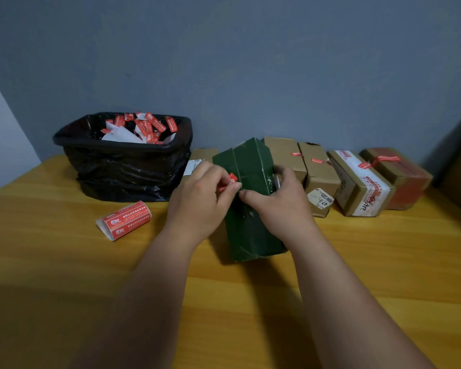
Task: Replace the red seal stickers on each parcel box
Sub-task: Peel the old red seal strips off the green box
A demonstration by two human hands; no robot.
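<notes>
A dark green parcel box (250,198) lay lengthwise at the middle of the wooden tabletop (64,275), and the left hand (197,201) pinched a red seal sticker (228,182) against its left side, fingers curled on it. The right hand (280,201) gripped the box from the right, thumb across its top. A roll of red stickers (124,219) lay to the left near a black-lined bin (123,158), and four brown boxes (357,177) stood along the far right.
</notes>
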